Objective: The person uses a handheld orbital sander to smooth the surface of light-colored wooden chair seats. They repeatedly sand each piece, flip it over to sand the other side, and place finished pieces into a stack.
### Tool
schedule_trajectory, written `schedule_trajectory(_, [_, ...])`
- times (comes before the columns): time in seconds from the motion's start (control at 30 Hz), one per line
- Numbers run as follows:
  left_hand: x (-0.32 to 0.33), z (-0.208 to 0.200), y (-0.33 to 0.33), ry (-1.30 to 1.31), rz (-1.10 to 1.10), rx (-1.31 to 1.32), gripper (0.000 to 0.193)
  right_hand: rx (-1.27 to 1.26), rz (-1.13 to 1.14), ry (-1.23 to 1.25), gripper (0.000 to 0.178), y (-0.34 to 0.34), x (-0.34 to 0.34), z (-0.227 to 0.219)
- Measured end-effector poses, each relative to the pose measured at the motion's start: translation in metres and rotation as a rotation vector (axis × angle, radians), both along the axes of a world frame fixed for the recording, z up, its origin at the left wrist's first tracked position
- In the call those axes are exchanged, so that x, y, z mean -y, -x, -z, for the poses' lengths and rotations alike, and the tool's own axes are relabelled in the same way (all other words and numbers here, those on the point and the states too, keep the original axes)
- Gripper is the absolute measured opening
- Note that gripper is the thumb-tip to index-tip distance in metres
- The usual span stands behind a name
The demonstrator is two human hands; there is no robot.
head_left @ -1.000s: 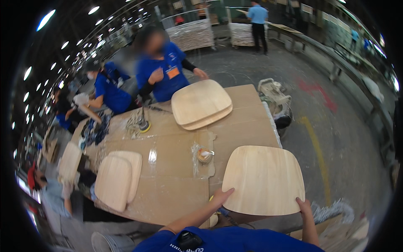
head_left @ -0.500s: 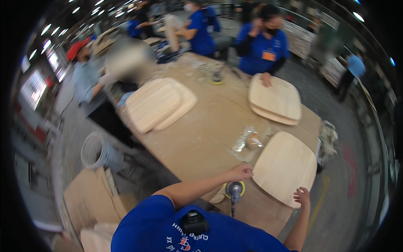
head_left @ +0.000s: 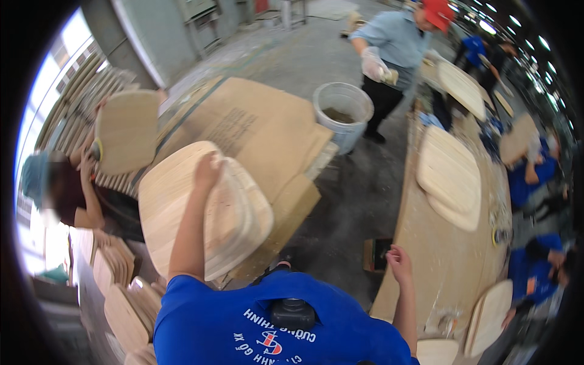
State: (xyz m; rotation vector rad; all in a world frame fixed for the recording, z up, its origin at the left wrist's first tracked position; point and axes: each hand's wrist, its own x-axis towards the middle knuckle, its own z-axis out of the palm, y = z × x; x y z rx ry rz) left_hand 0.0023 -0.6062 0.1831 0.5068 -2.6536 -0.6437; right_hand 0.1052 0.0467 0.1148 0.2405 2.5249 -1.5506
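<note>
My left hand [head_left: 208, 171] grips the far edge of a rounded, pale wooden seat panel [head_left: 161, 204], its fingers curled over that edge. The panel overlaps a stack of similar wooden panels [head_left: 246, 213] and sits shifted to the left of it. My right hand [head_left: 399, 264] is raised beside the near edge of the long worktable [head_left: 407, 243], with nothing in it and the fingers loosely bent and apart.
Cardboard sheets [head_left: 243, 118] lie beyond the stack, with a white bucket [head_left: 344, 112] at their right. A gloved person [head_left: 389, 58] stands behind the bucket. At the left, another person works on a panel [head_left: 126, 131]. More panels [head_left: 450, 173] lie on the worktable.
The view has swung left from the worktable to the panel stack. My left hand has moved from beside the table's panel to grip one on the stack. My right hand has left the table's panel.
</note>
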Motion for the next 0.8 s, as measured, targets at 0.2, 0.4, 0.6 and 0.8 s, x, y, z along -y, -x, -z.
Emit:
schedule_trajectory(0.2, [0.187, 0.026, -0.197, 0.096, -0.772, 0.262, 0.065, 0.144, -0.722, 0.05, 0.038, 0.09, 0.245, -0.016])
schedule_trajectory(0.4, [0.189, 0.013, -0.173, 0.201, -1.001, 0.427, 0.07, 0.178, -0.917, 0.197, 0.051, 0.112, 0.406, -0.013])
schedule_trajectory(0.6, [0.149, -0.008, -0.141, 0.13, -0.92, 0.414, 0.069, 0.12, -0.78, 0.031, 0.073, 0.118, 0.444, -0.023])
schedule_trajectory(0.8, [0.121, 0.005, -0.071, 0.043, -0.538, 0.316, 0.069, 0.183, -0.652, 0.638, 0.075, 0.138, 0.378, -0.018])
